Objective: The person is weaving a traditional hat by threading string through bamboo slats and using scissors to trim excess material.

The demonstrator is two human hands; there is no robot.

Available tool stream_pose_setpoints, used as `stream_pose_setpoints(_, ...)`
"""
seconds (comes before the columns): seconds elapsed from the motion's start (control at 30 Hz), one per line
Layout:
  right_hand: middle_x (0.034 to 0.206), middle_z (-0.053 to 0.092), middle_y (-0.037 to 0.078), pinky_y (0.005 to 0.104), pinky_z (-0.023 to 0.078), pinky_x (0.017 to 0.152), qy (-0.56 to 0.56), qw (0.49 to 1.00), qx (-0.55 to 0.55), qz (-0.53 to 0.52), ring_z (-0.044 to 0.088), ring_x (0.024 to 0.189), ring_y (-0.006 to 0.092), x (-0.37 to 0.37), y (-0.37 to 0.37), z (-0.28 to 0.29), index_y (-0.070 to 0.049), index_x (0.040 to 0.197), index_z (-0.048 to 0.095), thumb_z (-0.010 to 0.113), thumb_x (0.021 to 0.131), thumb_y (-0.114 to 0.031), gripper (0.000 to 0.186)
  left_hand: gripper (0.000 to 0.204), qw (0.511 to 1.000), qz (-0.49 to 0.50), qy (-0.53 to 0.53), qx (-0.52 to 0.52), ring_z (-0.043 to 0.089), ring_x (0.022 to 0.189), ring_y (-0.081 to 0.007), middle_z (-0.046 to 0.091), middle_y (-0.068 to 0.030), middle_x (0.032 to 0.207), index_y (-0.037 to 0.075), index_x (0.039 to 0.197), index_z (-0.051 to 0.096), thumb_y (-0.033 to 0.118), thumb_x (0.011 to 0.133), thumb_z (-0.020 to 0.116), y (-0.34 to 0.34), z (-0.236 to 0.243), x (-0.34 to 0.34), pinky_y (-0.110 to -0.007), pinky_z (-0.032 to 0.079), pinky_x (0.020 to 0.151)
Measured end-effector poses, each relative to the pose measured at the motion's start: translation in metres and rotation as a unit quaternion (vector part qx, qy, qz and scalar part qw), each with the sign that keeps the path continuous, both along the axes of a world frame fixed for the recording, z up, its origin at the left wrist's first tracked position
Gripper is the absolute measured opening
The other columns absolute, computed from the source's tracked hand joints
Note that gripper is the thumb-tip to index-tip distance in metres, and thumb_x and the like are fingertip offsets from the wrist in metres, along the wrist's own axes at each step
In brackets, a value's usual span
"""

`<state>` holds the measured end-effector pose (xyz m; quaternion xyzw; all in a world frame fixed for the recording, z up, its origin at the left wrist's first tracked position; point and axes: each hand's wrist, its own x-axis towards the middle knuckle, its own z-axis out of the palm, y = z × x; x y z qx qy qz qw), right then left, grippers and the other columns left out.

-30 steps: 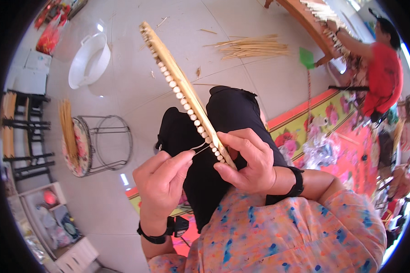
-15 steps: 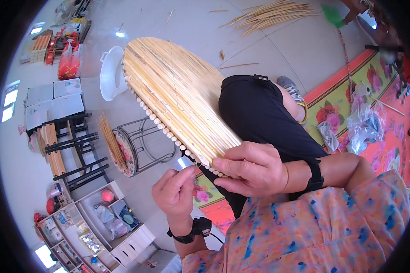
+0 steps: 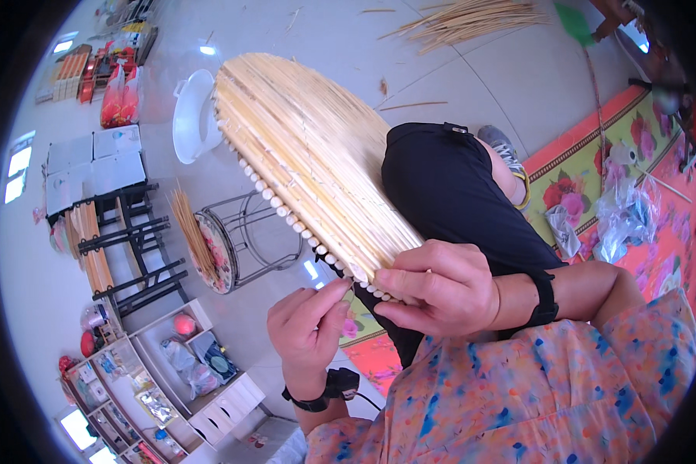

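A mat of pale straw-coloured stalks (image 3: 309, 155), laid side by side, slants over my lap against my black-clad knee (image 3: 456, 185). Its cut stalk ends form a row of round tips along the left edge. My right hand (image 3: 445, 286) is closed on the mat's near corner, thumb below and fingers on top. Just left of that corner, my left hand (image 3: 309, 325) is closed in a pinch, fingertips at the row of stalk ends. Whatever is between those fingertips is too small to make out.
Loose stalks lie in a pile (image 3: 479, 23) on the tiled floor and in a bundle on a round stool (image 3: 216, 247). A white basin (image 3: 189, 116) stands beyond the mat. At right are a floral mat (image 3: 653, 255) and clear plastic bags (image 3: 622, 216); shelving (image 3: 209, 425) is at lower left.
The mat and both hands have shifted slightly right in the picture, along with a small shift of the whole view. My left fingertips have come closer to the mat's edge. My right hand keeps its hold.
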<state>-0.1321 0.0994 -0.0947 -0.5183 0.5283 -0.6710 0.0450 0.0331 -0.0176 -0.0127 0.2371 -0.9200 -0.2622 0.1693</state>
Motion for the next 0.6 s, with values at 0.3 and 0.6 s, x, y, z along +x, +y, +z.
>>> stream_pose_setpoints(0.3,0.087,0.065,0.008,0.0276,0.053,0.051,0.076,0.994,0.045,-0.064,0.064,0.063,0.0184,0.001,-0.001,0.011,-0.004,0.101,0.070,0.084,0.059,-0.008,0.045,0.043,0.982,-0.098,-0.013,0.162,0.060,0.052,-0.0232,0.064,-0.0093,0.066,0.007,0.115,0.070,-0.001,0.073,0.070,-0.023,0.000,-0.006,-0.032,0.046,0.049)
stream_pose_setpoints(0.6,0.084,0.065,0.011,0.0254,0.053,0.049,0.189,0.978,0.062,-0.062,0.064,0.059,0.0163,-0.006,0.001,0.020,0.002,0.100,0.068,0.082,0.062,-0.003,0.041,0.044,0.964,-0.155,0.069,0.206,0.058,0.047,-0.0194,0.060,-0.0081,0.059,0.006,0.116,0.069,-0.001,0.073,0.067,-0.037,-0.016,-0.012,-0.031,0.043,0.046)
